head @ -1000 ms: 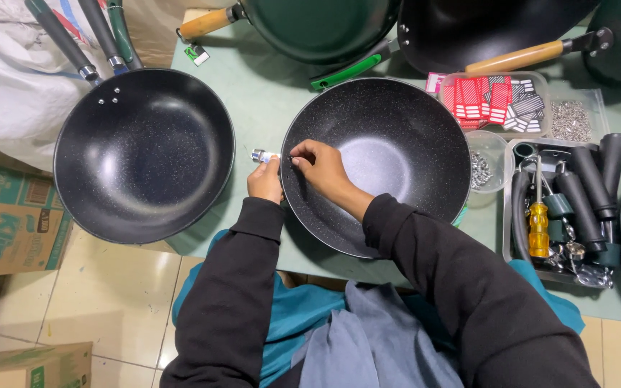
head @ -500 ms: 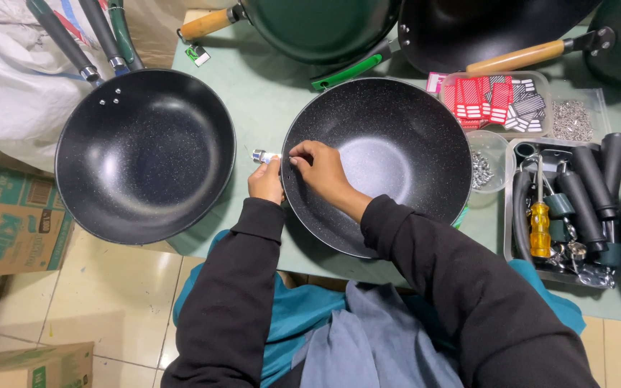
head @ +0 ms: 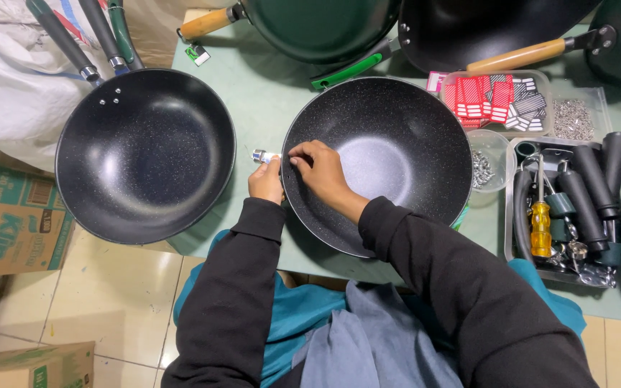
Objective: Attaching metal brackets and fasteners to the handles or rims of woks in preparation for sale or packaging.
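1. Hands unmoved since earlier: left hand [head: 266, 181] pinches a small metal fitting [head: 262, 155] outside the wok's rim.
2. Right hand [head: 319, 167], fingers curled, presses inside the speckled wok [head: 397, 144] on the green table [head: 267, 93].

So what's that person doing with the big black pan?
A person in black sleeves is working at the left rim of a speckled black pan on a green table. The left hand holds a small silver fitting against the outside of the rim, while the right hand pinches at the same spot from inside. This pan has no handle showing. A second pan, with its handle on, sits to the left.
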